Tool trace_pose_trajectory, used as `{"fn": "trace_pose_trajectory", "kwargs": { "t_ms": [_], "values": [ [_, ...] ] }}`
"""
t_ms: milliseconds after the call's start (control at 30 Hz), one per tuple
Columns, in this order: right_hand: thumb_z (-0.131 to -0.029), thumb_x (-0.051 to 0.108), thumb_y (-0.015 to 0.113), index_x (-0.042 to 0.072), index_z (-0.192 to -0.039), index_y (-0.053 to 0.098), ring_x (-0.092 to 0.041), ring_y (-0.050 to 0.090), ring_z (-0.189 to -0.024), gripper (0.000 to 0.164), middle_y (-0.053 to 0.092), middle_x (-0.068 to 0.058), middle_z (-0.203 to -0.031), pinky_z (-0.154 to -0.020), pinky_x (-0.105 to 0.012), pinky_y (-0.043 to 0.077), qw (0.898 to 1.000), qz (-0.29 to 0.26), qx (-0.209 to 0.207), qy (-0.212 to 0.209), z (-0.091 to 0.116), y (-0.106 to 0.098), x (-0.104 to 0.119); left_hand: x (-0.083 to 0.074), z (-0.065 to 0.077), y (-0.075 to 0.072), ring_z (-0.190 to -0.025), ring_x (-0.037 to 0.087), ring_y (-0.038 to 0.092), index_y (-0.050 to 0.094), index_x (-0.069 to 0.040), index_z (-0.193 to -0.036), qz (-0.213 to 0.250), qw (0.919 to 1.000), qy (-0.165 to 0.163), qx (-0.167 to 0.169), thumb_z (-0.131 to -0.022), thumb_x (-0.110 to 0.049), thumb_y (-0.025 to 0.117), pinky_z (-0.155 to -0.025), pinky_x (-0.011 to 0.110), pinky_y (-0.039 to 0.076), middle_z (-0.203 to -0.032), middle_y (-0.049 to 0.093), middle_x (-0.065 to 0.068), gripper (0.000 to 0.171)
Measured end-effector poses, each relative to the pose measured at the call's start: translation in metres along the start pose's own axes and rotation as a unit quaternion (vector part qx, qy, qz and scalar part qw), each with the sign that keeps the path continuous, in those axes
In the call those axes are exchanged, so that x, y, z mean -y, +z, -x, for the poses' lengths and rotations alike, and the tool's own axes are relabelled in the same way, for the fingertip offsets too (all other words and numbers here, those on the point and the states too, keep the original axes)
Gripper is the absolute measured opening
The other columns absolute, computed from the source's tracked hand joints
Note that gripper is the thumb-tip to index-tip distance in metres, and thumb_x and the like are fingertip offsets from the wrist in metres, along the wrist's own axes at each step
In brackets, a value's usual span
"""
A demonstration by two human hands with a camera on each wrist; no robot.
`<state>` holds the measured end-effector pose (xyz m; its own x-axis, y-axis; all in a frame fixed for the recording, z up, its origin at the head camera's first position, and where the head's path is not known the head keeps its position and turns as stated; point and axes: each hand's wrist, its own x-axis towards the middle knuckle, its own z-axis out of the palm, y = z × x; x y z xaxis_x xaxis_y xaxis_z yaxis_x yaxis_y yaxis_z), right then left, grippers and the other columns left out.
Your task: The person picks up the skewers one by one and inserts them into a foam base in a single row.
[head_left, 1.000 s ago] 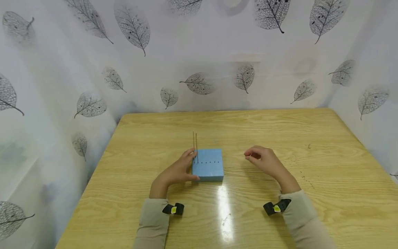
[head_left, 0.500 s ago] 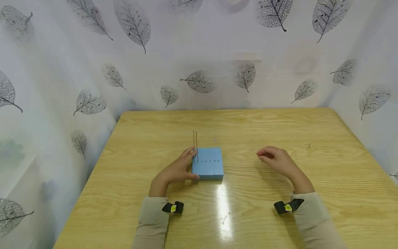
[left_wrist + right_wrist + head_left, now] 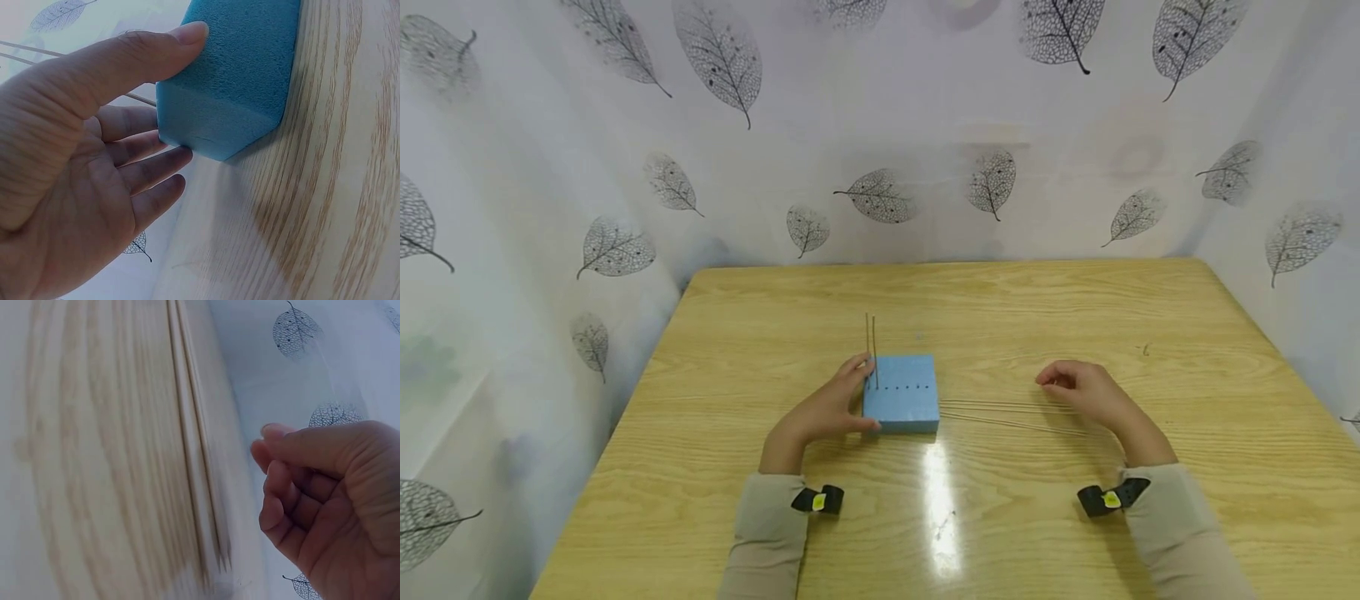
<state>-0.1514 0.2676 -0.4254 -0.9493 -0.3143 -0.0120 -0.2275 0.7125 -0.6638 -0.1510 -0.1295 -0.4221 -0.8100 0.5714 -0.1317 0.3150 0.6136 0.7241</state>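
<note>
Over the counter [image 3: 760,317], the closed right hand [image 3: 1090,392] has moved rightward; the left hand [image 3: 823,410] grips the blue block [image 3: 906,406].

Wrist views close, apparently tilted sideways

Both forearms reach forward in beige sleeves [image 3: 767,529]. The left hand [image 3: 820,410] keeps a wide grip, the left thumb [image 3: 140,65] set well apart from the loosely bent left fingers [image 3: 156,170]. The right hand [image 3: 1093,395] angles inward, well apart from the other, right fingers [image 3: 281,487] curled, right thumb [image 3: 319,447] near the index fingertip [image 3: 259,455].
</note>
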Motion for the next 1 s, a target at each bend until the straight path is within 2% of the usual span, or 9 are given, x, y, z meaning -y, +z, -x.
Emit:
{"fn": "trace_pose_trajectory", "kwargs": {
  "t_ms": [167,367,500,700,833,1000],
  "values": [
    [-0.09,0.006,0.062,0.006,-0.091,0.066,-0.01,0.05,-0.073,0.004,0.062,0.0,-0.084,-0.063,-0.026,0.043,0.999,0.033,0.027,-0.009,-0.001,0.005,-0.005,0.0,0.0,0.0,-0.143,0.029,0.013,0.021,-0.001,-0.15,0.003,1.0,-0.004,0.0,-0.08,-0.021,0.077,-0.11,0.047,0.028,-0.158,0.007,0.008,0.091],
    [-0.089,0.003,0.062,0.006,-0.088,0.066,-0.009,0.05,-0.073,0.005,0.063,0.0,-0.085,-0.063,-0.026,0.044,0.998,0.028,0.045,-0.013,-0.001,0.009,-0.006,0.0,0.001,0.002,-0.143,0.029,0.013,0.021,-0.001,-0.15,0.006,0.9999,-0.008,0.001,-0.08,-0.021,0.077,-0.11,0.046,0.027,-0.158,0.006,0.008,0.092],
    [-0.088,0.002,0.063,0.008,-0.087,0.066,-0.009,0.051,-0.073,0.006,0.063,-0.001,-0.085,-0.064,-0.026,0.044,0.998,0.03,0.051,-0.015,-0.002,0.01,-0.006,-0.001,0.001,0.002,-0.143,0.029,0.013,0.021,-0.002,-0.15,0.009,0.9999,-0.01,0.001,-0.08,-0.02,0.077,-0.11,0.046,0.027,-0.158,0.006,0.007,0.092],
    [-0.087,-0.002,0.06,0.007,-0.087,0.066,-0.01,0.054,-0.075,0.011,0.064,-0.001,-0.085,-0.065,-0.027,0.047,0.997,0.044,0.057,-0.042,-0.005,0.011,-0.007,-0.002,0.001,0.002,-0.143,0.028,0.013,0.021,-0.003,-0.15,0.012,0.9999,-0.011,0.001,-0.08,-0.02,0.077,-0.11,0.047,0.028,-0.158,0.005,0.006,0.092],
    [-0.086,-0.005,0.059,0.007,-0.087,0.066,-0.015,0.058,-0.079,0.014,0.065,-0.003,-0.088,-0.068,-0.031,0.049,0.995,0.056,0.054,-0.059,-0.007,0.013,-0.007,-0.002,0.001,0.001,-0.143,0.028,0.014,0.021,-0.003,-0.15,0.01,0.9999,-0.008,-0.002,-0.08,-0.02,0.077,-0.109,0.047,0.028,-0.158,0.006,0.007,0.092],
    [-0.087,-0.005,0.06,0.003,-0.088,0.066,-0.024,0.061,-0.083,0.01,0.066,-0.007,-0.089,-0.071,-0.039,0.051,0.994,0.079,0.04,-0.067,-0.008,0.013,-0.003,-0.001,0.002,0.0,-0.143,0.029,0.013,0.021,-0.003,-0.15,0.012,0.9999,-0.006,-0.001,-0.08,-0.02,0.077,-0.11,0.047,0.028,-0.158,0.005,0.007,0.092]
  ]
}}
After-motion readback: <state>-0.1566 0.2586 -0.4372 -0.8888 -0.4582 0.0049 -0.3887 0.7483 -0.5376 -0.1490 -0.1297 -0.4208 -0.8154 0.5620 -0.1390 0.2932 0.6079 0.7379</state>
